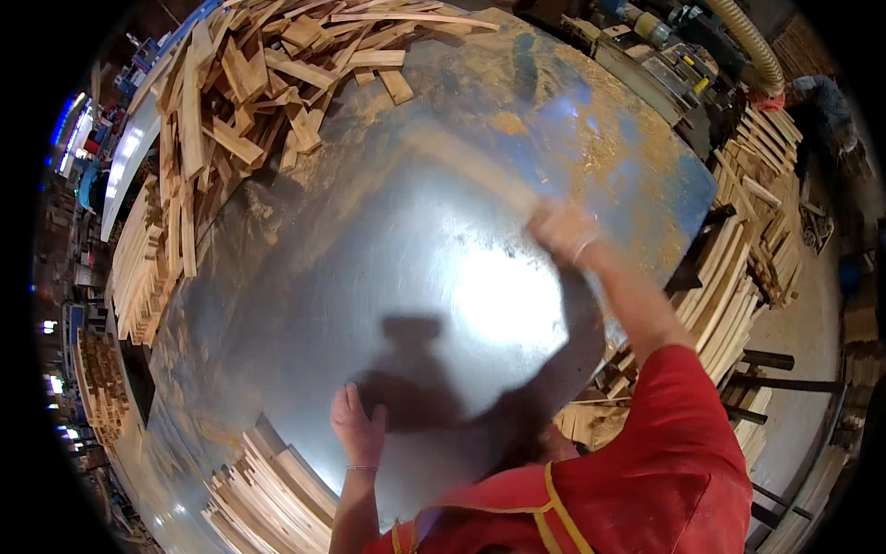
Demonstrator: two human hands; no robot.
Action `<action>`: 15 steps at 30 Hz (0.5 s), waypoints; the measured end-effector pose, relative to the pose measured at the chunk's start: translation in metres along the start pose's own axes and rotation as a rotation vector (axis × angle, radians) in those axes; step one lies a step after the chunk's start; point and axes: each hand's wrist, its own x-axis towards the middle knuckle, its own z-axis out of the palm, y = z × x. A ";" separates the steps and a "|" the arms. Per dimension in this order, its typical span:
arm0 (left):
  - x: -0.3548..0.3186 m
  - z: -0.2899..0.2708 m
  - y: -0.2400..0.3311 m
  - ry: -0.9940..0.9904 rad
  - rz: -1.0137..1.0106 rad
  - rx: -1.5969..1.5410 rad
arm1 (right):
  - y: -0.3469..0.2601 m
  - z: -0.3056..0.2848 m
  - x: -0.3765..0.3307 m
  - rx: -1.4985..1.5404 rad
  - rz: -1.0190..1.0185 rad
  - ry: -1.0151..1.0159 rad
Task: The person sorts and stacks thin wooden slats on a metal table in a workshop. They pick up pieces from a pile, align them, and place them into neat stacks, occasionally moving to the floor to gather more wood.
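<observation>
My right hand (561,229) is closed on one end of a wooden strip (472,168) over the metal tabletop (323,277). The strip points toward the far left and is smeared by motion. Low at the left, my left hand (358,429) rests on or just above the metal with its thumb apart from the fingers, holding nothing. Beside its wrist, at the near left edge, lies a neat stack of long wooden strips (272,494).
A loose heap of short wood pieces (245,92) covers the far left. Sawdust (600,134) is scattered toward the far right, near a machine with a ribbed hose (749,42). More wood strips (724,286) are stacked beyond the right edge. A person (826,111) is at far right.
</observation>
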 end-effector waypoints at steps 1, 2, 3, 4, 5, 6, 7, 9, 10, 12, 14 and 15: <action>0.015 0.007 -0.003 0.075 0.063 0.053 | 0.000 -0.047 0.024 -0.047 0.228 0.248; 0.032 0.013 -0.003 0.141 0.158 0.091 | 0.020 -0.052 0.039 -0.139 0.486 0.563; 0.034 0.016 -0.004 0.153 0.150 0.114 | 0.027 -0.064 0.038 0.165 0.539 0.421; 0.031 0.018 -0.008 0.164 0.145 0.136 | 0.037 -0.082 0.032 0.470 0.587 0.278; 0.036 0.024 -0.008 0.189 0.152 0.146 | 0.044 -0.102 0.031 0.771 0.617 0.151; 0.036 0.028 -0.009 0.187 0.158 0.154 | 0.050 -0.090 0.011 0.716 0.556 0.331; 0.030 0.031 -0.014 0.186 0.163 0.161 | 0.056 -0.064 -0.025 0.649 0.490 0.507; 0.022 0.038 -0.028 0.207 0.143 0.210 | 0.035 -0.041 -0.091 0.697 0.644 0.496; 0.014 0.046 -0.035 0.206 0.122 0.241 | 0.011 -0.043 -0.120 0.705 0.788 0.468; 0.006 0.051 -0.042 0.178 0.094 0.271 | 0.020 -0.007 -0.172 0.659 0.930 0.470; -0.003 0.055 -0.049 0.148 0.043 0.288 | 0.012 -0.004 -0.168 0.717 1.002 0.404; 0.002 0.055 -0.052 0.147 0.055 0.268 | 0.011 -0.009 -0.142 0.791 1.013 0.439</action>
